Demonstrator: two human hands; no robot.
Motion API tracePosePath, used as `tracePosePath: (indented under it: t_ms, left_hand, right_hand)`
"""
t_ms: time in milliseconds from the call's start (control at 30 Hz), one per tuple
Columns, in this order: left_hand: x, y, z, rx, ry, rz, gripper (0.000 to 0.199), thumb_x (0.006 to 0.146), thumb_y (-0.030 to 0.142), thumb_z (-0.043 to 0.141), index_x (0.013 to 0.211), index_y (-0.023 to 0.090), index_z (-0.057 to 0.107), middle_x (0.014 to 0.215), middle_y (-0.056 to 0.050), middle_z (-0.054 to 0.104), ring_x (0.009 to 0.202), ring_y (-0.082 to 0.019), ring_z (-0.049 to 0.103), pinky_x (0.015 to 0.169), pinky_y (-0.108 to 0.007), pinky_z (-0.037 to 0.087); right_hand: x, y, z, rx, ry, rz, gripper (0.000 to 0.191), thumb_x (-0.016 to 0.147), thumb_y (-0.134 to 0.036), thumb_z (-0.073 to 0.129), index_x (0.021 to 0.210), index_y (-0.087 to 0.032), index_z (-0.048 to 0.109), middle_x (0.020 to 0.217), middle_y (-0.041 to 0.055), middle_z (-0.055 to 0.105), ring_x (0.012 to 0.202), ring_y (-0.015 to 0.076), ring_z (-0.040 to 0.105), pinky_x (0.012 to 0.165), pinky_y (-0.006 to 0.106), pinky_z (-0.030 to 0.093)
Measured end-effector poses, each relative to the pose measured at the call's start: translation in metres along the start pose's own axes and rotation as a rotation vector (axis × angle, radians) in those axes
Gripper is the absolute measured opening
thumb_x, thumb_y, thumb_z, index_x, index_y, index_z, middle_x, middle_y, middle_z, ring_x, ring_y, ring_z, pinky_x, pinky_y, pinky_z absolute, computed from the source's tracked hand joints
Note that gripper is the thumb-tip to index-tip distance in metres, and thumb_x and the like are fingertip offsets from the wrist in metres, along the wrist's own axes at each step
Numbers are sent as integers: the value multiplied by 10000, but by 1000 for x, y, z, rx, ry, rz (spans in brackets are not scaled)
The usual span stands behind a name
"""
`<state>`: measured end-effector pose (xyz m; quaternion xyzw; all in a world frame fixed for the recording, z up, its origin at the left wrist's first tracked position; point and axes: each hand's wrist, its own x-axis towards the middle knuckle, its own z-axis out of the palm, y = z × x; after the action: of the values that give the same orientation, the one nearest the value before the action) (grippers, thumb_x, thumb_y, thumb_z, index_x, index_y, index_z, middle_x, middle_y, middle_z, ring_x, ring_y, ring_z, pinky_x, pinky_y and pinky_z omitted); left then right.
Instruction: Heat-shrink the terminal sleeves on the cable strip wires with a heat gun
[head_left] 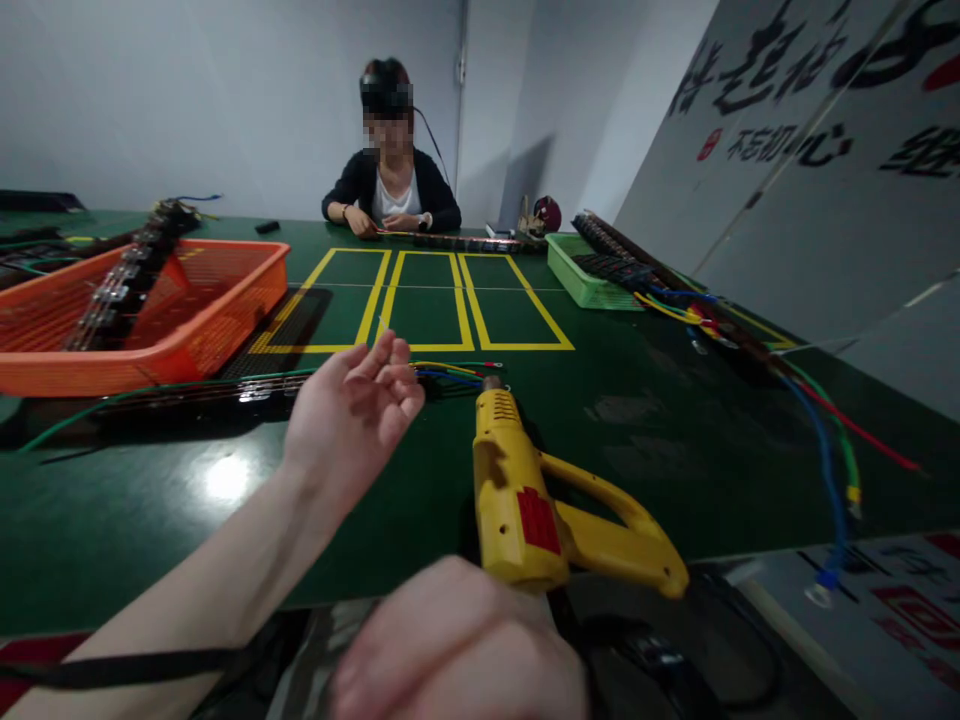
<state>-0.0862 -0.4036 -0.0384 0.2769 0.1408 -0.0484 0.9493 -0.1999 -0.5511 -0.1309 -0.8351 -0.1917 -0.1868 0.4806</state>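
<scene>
My left hand (356, 410) is palm up over the green table (420, 480), its fingers curled together. A thin pale tip shows above the fingertips; what it belongs to I cannot make out. Beneath and behind this hand lies a long dark strip (255, 395) with shiny metal parts. Green, yellow and blue wires (454, 376) run from its right end. Low in the view, my right hand (457, 650) is closed and blurred, and anything inside it is hidden. Just beyond it a yellow heat gun (517, 500) lies on its side, nozzle pointing away, close to the wire ends.
An orange basket (217, 350) holding a similar strip stands at left. At right is a green basket (589, 285) with strips and wires (829, 460) trailing toward the table edge. Yellow tape frames (469, 300) mark the table. Across it sits a person (390, 190), hands on another strip.
</scene>
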Motion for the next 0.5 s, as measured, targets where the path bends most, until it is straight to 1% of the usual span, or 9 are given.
tracePosePath:
  t_ms: [33,100,133,200,267,333,367,433,500]
  left_hand:
    - [-4,-5,7,-26,-37,-56,249,909,185,312,880,123,551,731,-42,564,554,-70,509,539,-180,466]
    - [-9,-14,13,-36,-103,-149,252,919,206,315,893,115,548,728,-40,560,540,-70,500,525,-182,456]
    - [-10,-17,13,-33,-118,-172,250,920,209,317,892,114,546,723,-37,557,533,-68,493,518,-180,450]
    - [-10,-22,11,-23,-127,-173,239,916,193,320,881,118,544,707,-27,549,521,-63,476,509,-173,436]
    - [-8,-25,9,-15,-138,-166,225,906,175,326,863,122,540,693,-21,539,516,-61,463,506,-170,425]
    - [-8,-30,8,-14,-172,-202,216,899,174,337,853,120,541,689,-22,534,520,-63,459,505,-170,418]
    - [-8,-32,7,-19,-193,-227,218,898,178,339,849,117,542,684,-23,529,522,-64,457,503,-170,414]
    - [-9,-38,7,-33,-232,-276,233,902,186,334,843,112,546,673,-22,517,522,-65,454,499,-168,407]
    - [-12,-42,5,-26,-277,-330,256,908,196,325,834,109,554,664,-20,506,520,-68,454,493,-168,402]
  right_hand:
    - [6,-9,9,112,-59,29,418,849,-608,451,1017,-279,650,906,51,679,934,223,630,817,376,471]
    - [20,-25,26,333,-166,96,407,833,-552,518,1131,-290,610,1013,57,673,1034,230,607,869,392,466]
    - [26,-33,34,448,-220,134,430,826,-533,538,1183,-296,582,1062,57,666,1076,231,594,893,401,462]
    - [34,-46,50,714,-340,212,504,822,-518,549,1280,-310,509,1154,55,643,1140,225,569,939,416,451]
    - [35,-58,65,1086,-459,253,571,835,-507,528,1364,-328,411,1255,41,598,1187,202,545,993,429,424]
    - [32,-65,76,1466,-563,239,593,845,-462,525,1401,-348,349,1346,8,526,1241,178,498,1059,438,360]
    - [31,-66,79,1593,-604,232,601,848,-441,527,1410,-355,330,1385,-12,484,1272,169,462,1084,436,323]
    - [31,-64,80,1700,-696,222,637,846,-421,542,1429,-347,295,1442,-33,402,1324,166,384,1111,429,271]
    - [35,-54,73,1683,-856,193,710,831,-455,559,1453,-305,250,1473,-9,336,1346,181,337,1113,425,259]
